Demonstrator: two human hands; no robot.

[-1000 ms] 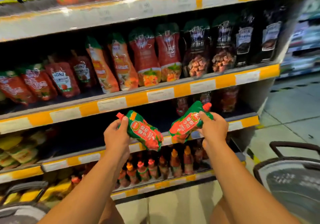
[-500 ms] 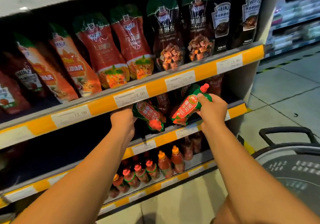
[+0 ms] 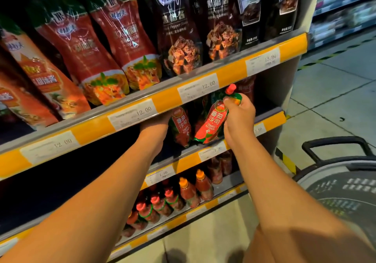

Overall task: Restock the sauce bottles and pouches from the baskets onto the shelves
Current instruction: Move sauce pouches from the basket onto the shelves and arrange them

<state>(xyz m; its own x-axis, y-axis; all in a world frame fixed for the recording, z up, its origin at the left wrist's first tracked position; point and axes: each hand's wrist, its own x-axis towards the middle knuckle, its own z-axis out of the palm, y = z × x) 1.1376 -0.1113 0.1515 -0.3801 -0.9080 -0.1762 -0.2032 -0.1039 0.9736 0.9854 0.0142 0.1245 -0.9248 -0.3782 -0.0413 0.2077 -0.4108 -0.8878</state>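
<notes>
My right hand (image 3: 239,116) grips a red and green tomato ketchup pouch (image 3: 212,124) by its neck, red cap up, tilted at the front of the middle shelf (image 3: 270,120). My left hand (image 3: 154,123) reaches under the upper shelf's price rail (image 3: 130,112), which hides its fingers. It holds a second ketchup pouch (image 3: 180,126), standing almost upright inside the middle shelf, left of the first pouch. More pouches stand in the dark behind them.
Tall red and black sauce pouches (image 3: 114,45) fill the upper shelf. Small red sauce bottles (image 3: 188,191) line the bottom shelf. A grey basket (image 3: 345,185) with a black handle sits on the tiled floor at right.
Both hands have moved forward, carrying the two pouches from in front of the shelving into the middle shelf. The left pouch has turned from tilted to almost upright. The view has closed in.
</notes>
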